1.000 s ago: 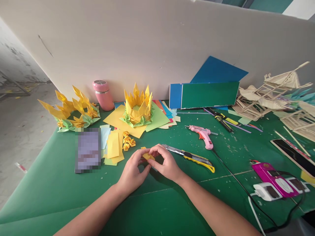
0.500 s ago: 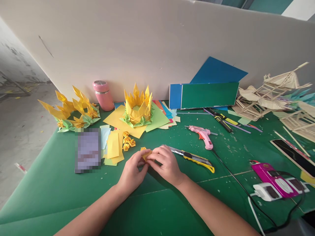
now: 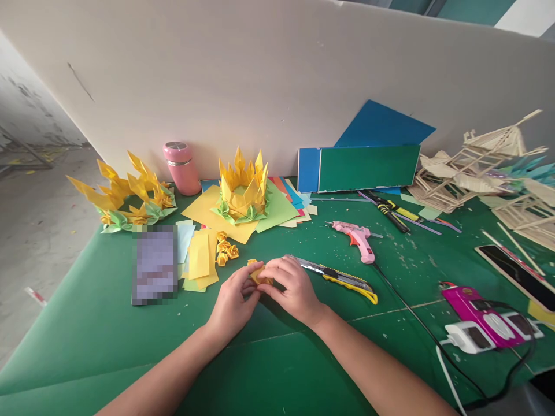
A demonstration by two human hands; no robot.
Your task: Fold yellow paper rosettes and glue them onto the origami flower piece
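Thumb and fingers of the left hand (image 3: 234,297) are drawn nearly together on a small folded yellow paper (image 3: 261,277), and the right hand (image 3: 293,290) has the same close grip on it from the other side; the fingers hide much of its shape. The paper is between the two hands, near the middle of the green table (image 3: 325,370). Just past the left fingertips sits another yellow paper piece (image 3: 252,262), partly covered. A yellow-handled cutter (image 3: 351,282) lies beside the right hand, its blade end toward the fingers. Left of the hands is a cluster of yellow paper roses (image 3: 223,248), and next to it yellow slips (image 3: 200,254) overlap in a pile near a blurred-out rectangular object (image 3: 155,268). Farther back, one yellow and green paper crown (image 3: 243,202) stands on coloured sheets (image 3: 199,209), a second crown (image 3: 125,199) is at the left edge, and a pink bottle (image 3: 184,173) stands between them. To the right lie a pink glue gun (image 3: 355,238), a magenta power strip (image 3: 468,306), a phone (image 3: 520,274) and wooden stick models (image 3: 451,179)
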